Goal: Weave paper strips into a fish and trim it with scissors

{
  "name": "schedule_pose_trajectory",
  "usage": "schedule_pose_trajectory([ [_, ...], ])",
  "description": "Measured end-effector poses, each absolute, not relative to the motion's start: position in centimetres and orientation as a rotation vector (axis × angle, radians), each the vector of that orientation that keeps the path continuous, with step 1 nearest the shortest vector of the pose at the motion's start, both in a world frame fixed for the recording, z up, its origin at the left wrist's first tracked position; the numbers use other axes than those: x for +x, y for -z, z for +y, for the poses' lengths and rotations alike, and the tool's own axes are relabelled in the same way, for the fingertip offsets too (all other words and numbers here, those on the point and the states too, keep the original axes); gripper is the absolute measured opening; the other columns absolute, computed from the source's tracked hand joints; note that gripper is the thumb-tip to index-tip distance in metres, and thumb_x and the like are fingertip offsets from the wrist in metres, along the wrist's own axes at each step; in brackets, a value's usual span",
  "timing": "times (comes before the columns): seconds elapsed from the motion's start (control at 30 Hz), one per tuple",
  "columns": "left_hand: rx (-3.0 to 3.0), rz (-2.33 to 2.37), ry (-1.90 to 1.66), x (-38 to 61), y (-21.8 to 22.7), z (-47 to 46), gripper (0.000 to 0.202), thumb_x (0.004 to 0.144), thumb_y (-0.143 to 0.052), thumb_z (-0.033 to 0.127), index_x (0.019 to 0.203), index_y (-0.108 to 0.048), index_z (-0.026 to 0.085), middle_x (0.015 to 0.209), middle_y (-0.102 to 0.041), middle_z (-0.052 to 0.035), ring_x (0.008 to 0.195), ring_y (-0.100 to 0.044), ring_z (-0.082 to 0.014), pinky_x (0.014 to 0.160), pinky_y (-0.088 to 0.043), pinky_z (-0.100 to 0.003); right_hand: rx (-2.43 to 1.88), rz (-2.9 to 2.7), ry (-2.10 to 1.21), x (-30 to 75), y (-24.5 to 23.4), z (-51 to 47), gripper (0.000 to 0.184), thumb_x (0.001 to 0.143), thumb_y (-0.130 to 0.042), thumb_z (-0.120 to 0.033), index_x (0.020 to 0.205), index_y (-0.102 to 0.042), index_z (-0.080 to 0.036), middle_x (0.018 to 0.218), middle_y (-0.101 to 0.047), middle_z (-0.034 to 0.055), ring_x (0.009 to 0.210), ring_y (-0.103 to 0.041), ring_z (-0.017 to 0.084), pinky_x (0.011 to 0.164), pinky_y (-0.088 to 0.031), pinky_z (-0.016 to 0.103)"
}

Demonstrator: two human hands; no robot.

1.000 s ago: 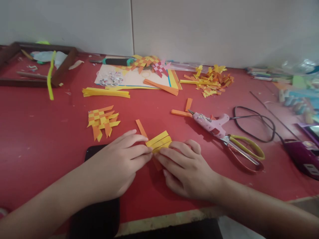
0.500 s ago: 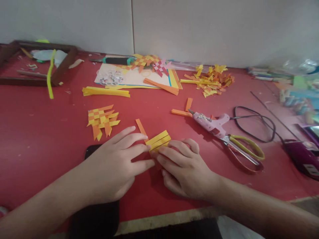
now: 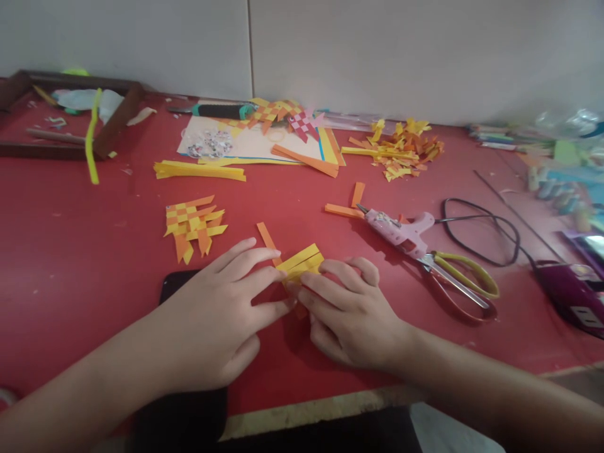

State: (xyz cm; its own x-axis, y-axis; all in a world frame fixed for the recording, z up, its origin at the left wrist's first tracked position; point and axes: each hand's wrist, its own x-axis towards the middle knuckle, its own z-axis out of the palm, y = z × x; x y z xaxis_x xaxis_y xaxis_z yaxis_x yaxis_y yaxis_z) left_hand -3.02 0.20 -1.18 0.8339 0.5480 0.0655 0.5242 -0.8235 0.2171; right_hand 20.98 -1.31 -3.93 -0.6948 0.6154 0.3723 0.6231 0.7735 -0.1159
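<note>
Several yellow paper strips (image 3: 302, 257) lie side by side on the red table, with an orange paper strip (image 3: 267, 236) sticking out beyond them. My left hand (image 3: 226, 308) has its fingers spread, and some fingertips touch the left edge of the yellow strips. From the right, my right hand (image 3: 352, 308) has bent fingers closed on their lower part, which it partly hides. A bit of orange shows under the fingertips. Left of the strips lies a woven yellow and orange paper fish (image 3: 193, 223). A dark phone-like object (image 3: 179, 409) sits partly beneath my left forearm.
A pink glue gun (image 3: 401, 234) and scissors (image 3: 465, 283) lie at right, with a black cord (image 3: 481, 217) behind. Further back are yellow strips (image 3: 201, 170), a heap of paper scraps (image 3: 406, 148), paper sheets (image 3: 259, 148) and a wooden frame (image 3: 106, 129).
The right fingers have shifted slightly over the yellow strips, and more orange shows beneath the fingertips. The left thumb is a little more visible. The view has tilted slightly.
</note>
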Motion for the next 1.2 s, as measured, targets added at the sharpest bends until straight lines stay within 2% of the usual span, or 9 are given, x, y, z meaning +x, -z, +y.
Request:
schedule_pose_trajectory([
  [0.07, 2.833, 0.833, -0.223, -2.98, 1.17, 0.14, 0.046, 0.074, -0.058, 0.017, 0.118, -0.068, 0.024, 0.133, -0.057, -0.0107, 0.129, -0.04, -0.0378, 0.111, -0.032, -0.062, -0.939, -2.567, 0.032, 20.99, 3.95, -1.31, 0.023, 0.084, -0.05, -0.019, 0.098, -0.068, -0.016, 0.102, -0.072, 0.0049, 0.099, -0.055, 0.026, 0.084, -0.031, 0.044],
  [0.17, 2.837, 0.802, -0.251, -2.97, 1.13, 0.03, 0.045, 0.074, -0.057, 0.015, 0.117, -0.068, 0.021, 0.129, -0.061, -0.0069, 0.124, -0.042, -0.0362, 0.113, -0.028, -0.061, -0.941, -2.567, 0.022, 21.07, 4.03, -1.34, 0.017, 0.083, -0.051, -0.02, 0.086, -0.067, -0.016, 0.104, -0.071, 0.0053, 0.098, -0.055, 0.026, 0.083, -0.031, 0.043],
  [0.27, 2.826, 0.801, -0.245, -3.0, 1.13, 0.02, 0.046, 0.076, -0.056, 0.016, 0.12, -0.066, 0.022, 0.121, -0.066, -0.0034, 0.121, -0.044, -0.0346, 0.116, -0.023, -0.061, -0.946, -2.571, -0.007, 21.21, 4.09, -1.31, 0.022, 0.083, -0.052, -0.021, 0.096, -0.069, -0.016, 0.105, -0.071, 0.0055, 0.099, -0.056, 0.026, 0.083, -0.031, 0.044],
  [0.37, 2.813, 0.795, -0.278, -2.97, 1.13, 0.09, 0.044, 0.078, -0.056, 0.02, 0.121, -0.066, 0.021, 0.118, -0.068, -0.0035, 0.121, -0.046, -0.0336, 0.117, -0.021, -0.058, -0.947, -2.569, -0.054, 21.31, 4.07, -1.2, 0.032, 0.083, -0.052, -0.02, 0.111, -0.067, -0.015, 0.105, -0.072, 0.0053, 0.101, -0.057, 0.026, 0.084, -0.031, 0.044],
  [0.53, 2.776, 0.783, -0.368, -2.98, 1.23, 0.2, 0.051, 0.078, -0.055, 0.02, 0.129, -0.062, 0.013, 0.122, -0.068, -0.0078, 0.119, -0.05, -0.031, 0.118, -0.02, -0.053, -0.947, -2.518, -0.186, 21.5, 3.86, -0.92, 0.033, 0.083, -0.051, -0.018, 0.112, -0.066, -0.014, 0.111, -0.072, 0.0048, 0.104, -0.058, 0.026, 0.087, -0.032, 0.044],
  [0.8, 2.763, 0.816, -0.334, -2.77, 1.38, 0.24, 0.046, 0.08, -0.055, 0.022, 0.124, -0.064, 0.015, 0.119, -0.068, -0.0079, 0.117, -0.052, -0.029, 0.118, -0.022, -0.051, -0.956, -2.503, -0.186, 21.74, 4.02, -0.95, 0.03, 0.084, -0.052, -0.017, 0.109, -0.068, -0.017, 0.113, -0.073, 0.0038, 0.105, -0.058, 0.026, 0.09, -0.032, 0.044],
  [0.93, 2.771, 0.863, -0.318, -2.49, 1.14, 0.02, 0.042, 0.079, -0.057, 0.022, 0.12, -0.066, 0.016, 0.117, -0.067, -0.0073, 0.119, -0.049, -0.0306, 0.118, -0.023, -0.053, -0.968, -2.507, -0.119, 21.68, 4.11, -1.03, 0.029, 0.083, -0.053, -0.017, 0.107, -0.069, -0.017, 0.111, -0.073, 0.0037, 0.104, -0.057, 0.026, 0.09, -0.031, 0.045],
  [1.1, 2.789, 0.9, -0.322, -2.44, 0.95, 0.0, 0.04, 0.075, -0.059, 0.021, 0.113, -0.069, 0.019, 0.129, -0.062, -0.0063, 0.123, -0.044, -0.0348, 0.118, -0.02, -0.059, -0.985, -2.509, -0.113, 21.66, 4.02, -0.93, 0.027, 0.083, -0.052, -0.015, 0.103, -0.069, -0.018, 0.107, -0.073, 0.0025, 0.105, -0.056, 0.026, 0.091, -0.031, 0.045],
  [1.2, 2.779, 0.89, -0.326, -2.45, 0.95, 0.1, 0.041, 0.075, -0.059, 0.021, 0.114, -0.069, 0.018, 0.121, -0.067, -0.0057, 0.12, -0.046, -0.0345, 0.118, -0.018, -0.059, -0.997, -2.507, -0.134, 21.63, 3.95, -0.9, 0.026, 0.083, -0.052, -0.014, 0.102, -0.07, -0.018, 0.107, -0.074, 0.0016, 0.105, -0.056, 0.026, 0.091, -0.031, 0.045],
])
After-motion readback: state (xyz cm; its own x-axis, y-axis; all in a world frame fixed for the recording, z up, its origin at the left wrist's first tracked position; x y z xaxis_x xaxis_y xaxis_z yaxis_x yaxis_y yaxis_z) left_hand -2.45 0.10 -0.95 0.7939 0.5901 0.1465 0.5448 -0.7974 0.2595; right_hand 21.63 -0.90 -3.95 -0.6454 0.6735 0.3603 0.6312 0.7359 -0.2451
